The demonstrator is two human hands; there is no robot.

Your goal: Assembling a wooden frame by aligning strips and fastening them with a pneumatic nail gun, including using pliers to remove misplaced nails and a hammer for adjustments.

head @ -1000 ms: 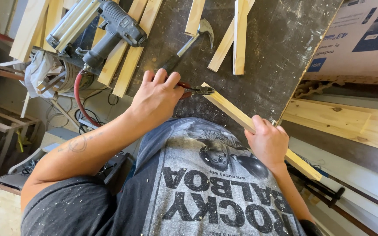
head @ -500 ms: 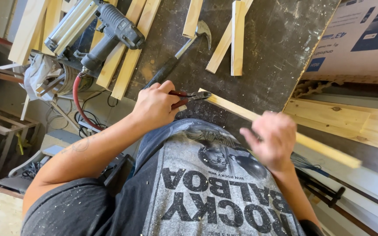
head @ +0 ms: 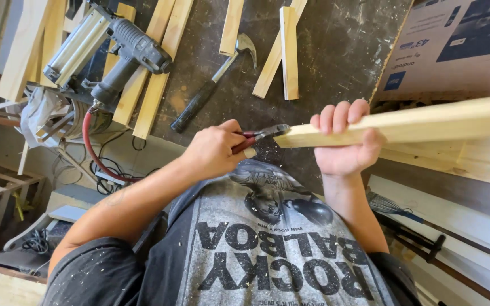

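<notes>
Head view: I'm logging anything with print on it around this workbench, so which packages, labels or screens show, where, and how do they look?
Cardboard box: top right, beyond the wood strip held by the right hand; flat white face with dark blue picture panels and small blue marks, brown lower edge.
No screens or separate signs show.

A large cardboard box (head: 455, 51) lies at the top right corner, beside the edge of the dark workbench (head: 336, 51). It is brown, with a dark blue picture and a small blue label.
</notes>
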